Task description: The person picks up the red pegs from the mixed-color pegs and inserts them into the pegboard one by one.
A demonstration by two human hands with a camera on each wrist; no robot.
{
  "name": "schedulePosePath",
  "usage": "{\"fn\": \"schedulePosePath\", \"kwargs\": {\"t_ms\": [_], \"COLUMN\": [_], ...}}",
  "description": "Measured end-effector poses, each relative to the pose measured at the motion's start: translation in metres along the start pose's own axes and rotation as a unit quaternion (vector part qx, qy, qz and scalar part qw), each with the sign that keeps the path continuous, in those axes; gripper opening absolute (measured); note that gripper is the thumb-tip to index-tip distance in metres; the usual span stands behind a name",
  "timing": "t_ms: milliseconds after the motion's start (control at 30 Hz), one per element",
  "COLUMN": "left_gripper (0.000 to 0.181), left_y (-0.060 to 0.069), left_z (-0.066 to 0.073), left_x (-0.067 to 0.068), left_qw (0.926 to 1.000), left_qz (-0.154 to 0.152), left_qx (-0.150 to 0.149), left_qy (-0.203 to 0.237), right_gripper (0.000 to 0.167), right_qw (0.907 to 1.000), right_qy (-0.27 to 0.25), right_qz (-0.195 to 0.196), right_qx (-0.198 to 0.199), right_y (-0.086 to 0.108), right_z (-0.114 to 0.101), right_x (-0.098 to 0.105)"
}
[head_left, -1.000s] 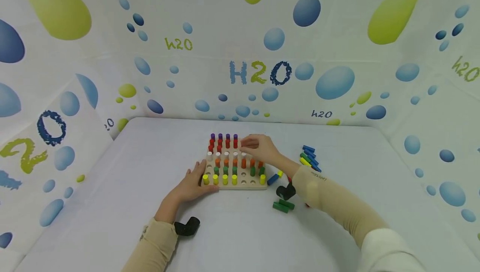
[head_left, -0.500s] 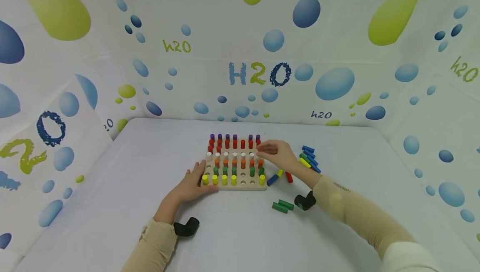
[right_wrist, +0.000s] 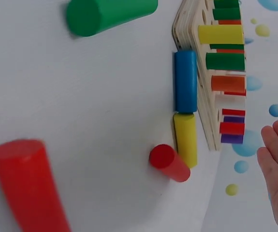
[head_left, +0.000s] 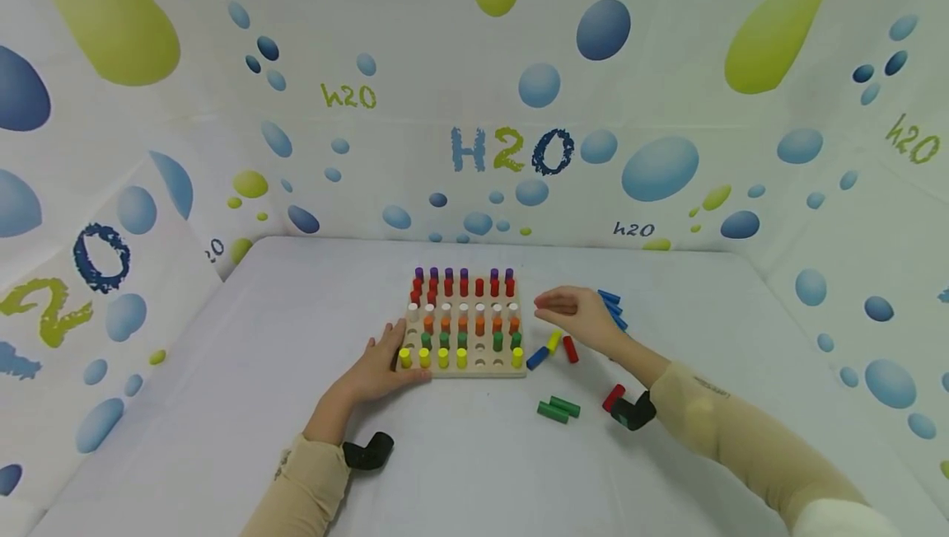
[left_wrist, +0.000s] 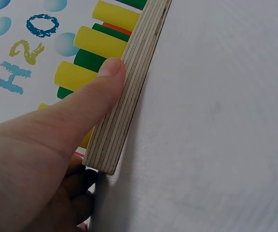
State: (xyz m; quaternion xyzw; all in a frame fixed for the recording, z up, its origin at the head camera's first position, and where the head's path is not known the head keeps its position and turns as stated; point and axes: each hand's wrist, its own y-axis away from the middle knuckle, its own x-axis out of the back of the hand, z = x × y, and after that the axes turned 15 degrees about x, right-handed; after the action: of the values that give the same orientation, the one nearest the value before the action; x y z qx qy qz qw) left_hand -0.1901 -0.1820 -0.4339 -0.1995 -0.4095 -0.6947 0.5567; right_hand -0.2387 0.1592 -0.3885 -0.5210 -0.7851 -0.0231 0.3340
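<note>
A wooden pegboard [head_left: 474, 371] carries rows of purple, red, white, orange, green and yellow pegs, with bare holes in places. My left hand [head_left: 374, 370] holds its near left corner. In the left wrist view the thumb [left_wrist: 107, 79] lies against the layered front edge, while the fingers are partly hidden beyond the corner. Off the board's right side, my right hand [head_left: 582, 315] hovers with fingers held together. Straight fingertips show in the right wrist view, and no peg is visible in them. A white peg [head_left: 514, 309] stands at the right end of its row.
Loose blue pegs [head_left: 610, 298] lie beyond the right hand. By the board's right edge are a blue peg [head_left: 538, 357], a yellow peg [head_left: 554, 340] and a red peg [head_left: 570, 349]. Two green pegs [head_left: 558, 409] and another red peg [head_left: 613, 397] lie nearer.
My right hand has moved right from above the board to beside it, uncovering the right end of the rows. The left hand has stayed at the corner.
</note>
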Motion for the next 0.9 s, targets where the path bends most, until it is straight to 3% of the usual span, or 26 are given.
{"fn": "schedulePosePath", "kwargs": {"t_ms": [500,733,900], "left_gripper": [0.109,0.108,0.108], "left_y": [0.002,0.002,0.002], "left_z": [0.001,0.001,0.002], "left_x": [0.0,0.0,0.0], "left_qw": [1.0,1.0,1.0], "left_qz": [0.0,0.002,0.003], "left_qx": [0.001,0.001,0.003], "left_qy": [0.001,0.002,-0.002], "right_gripper": [0.033,0.03,0.026], "right_qw": [0.9997,0.9974,0.9919], "right_qy": [0.023,0.069,0.124], "right_qz": [0.006,-0.002,-0.024], "right_qx": [-0.011,-0.023,-0.009], "right_y": [0.021,0.029,0.034], "right_z": [0.01,0.016,0.02], "right_x": [0.014,0.016,0.016]}}
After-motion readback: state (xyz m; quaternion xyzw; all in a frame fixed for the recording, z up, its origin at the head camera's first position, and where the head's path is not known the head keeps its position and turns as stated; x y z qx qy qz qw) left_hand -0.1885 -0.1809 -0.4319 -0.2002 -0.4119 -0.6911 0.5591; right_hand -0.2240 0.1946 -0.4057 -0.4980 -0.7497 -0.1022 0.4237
